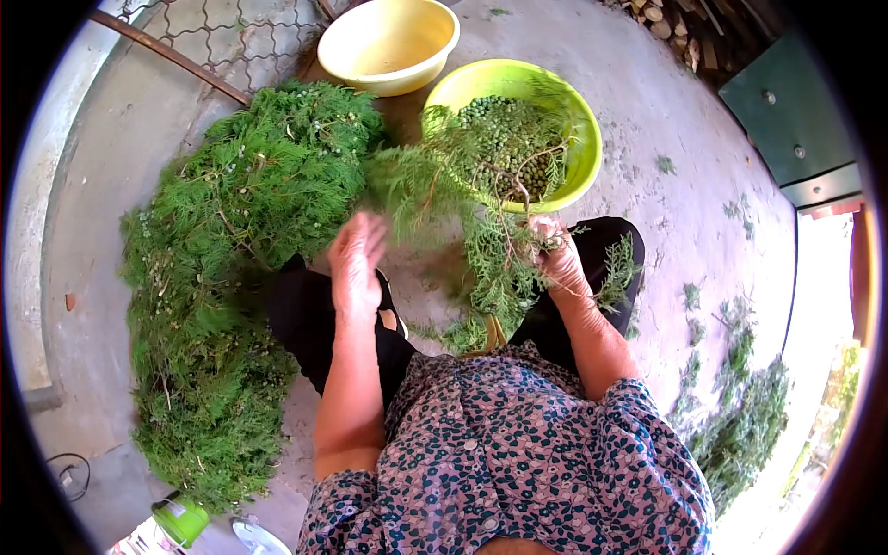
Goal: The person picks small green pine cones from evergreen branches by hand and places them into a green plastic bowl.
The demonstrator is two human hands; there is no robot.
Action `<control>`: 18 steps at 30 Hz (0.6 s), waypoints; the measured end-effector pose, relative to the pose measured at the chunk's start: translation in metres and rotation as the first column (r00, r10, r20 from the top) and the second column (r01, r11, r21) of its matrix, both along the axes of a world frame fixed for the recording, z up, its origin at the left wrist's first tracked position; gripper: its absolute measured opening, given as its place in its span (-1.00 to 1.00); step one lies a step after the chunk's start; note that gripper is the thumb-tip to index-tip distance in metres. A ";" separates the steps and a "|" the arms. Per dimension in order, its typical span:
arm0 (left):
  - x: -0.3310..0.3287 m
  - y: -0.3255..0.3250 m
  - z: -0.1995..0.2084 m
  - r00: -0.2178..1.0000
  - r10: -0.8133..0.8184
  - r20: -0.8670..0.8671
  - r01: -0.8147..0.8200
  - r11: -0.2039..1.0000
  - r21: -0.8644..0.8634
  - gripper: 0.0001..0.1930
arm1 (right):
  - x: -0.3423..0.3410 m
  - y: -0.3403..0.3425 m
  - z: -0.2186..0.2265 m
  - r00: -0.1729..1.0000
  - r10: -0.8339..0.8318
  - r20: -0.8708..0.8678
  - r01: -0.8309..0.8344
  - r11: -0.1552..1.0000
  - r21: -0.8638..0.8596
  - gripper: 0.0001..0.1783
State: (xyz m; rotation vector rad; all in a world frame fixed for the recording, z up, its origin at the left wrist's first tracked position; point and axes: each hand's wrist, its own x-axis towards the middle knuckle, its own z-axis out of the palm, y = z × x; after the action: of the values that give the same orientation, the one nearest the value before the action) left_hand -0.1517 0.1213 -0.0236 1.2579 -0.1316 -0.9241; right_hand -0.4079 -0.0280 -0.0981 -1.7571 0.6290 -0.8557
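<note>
My right hand (555,254) is closed around the woody stem of a green conifer branch (504,250). Feathery sprays of this branch reach over the near rim of a lime-green basin (589,153) and hang down between my knees. Round green berries (504,113) lie in the basin, partly covered by foliage. My left hand (359,248), a little smeared by motion, has its fingers stretched out and nothing in them. It is beside a big heap of cut conifer branches (268,176) on my left, some with pale berries on them.
A pale yellow basin (388,69) stands beyond the green one. More branches (749,425) lie on the concrete floor at right, with scattered sprigs. Stacked firewood (661,23) and a dark green cabinet (786,111) are at the far right. A small green container (182,520) stands at lower left.
</note>
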 end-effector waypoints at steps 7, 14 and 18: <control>-0.003 -0.018 0.004 0.992 -0.093 -0.087 0.054 0.924 -0.379 -0.37 | 0.004 0.003 0.014 0.958 0.185 0.218 -0.286 0.591 0.755 -0.72; 0.029 -0.018 0.014 0.854 -0.156 -0.496 -0.205 0.777 -0.596 -0.71 | 0.014 0.005 0.041 0.955 0.235 0.179 -0.294 0.715 0.635 -0.68; 0.040 -0.013 0.020 0.909 -0.053 -0.413 -0.178 0.847 -0.501 -0.72 | 0.019 0.001 0.048 0.968 0.242 -0.070 -0.145 0.764 0.629 -0.73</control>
State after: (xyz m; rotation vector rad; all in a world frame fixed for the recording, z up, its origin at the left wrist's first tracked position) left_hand -0.1113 0.1082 -0.0035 0.5295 -0.0043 -0.9909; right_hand -0.3886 -0.0272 -0.0504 -1.2471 0.7114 -0.3081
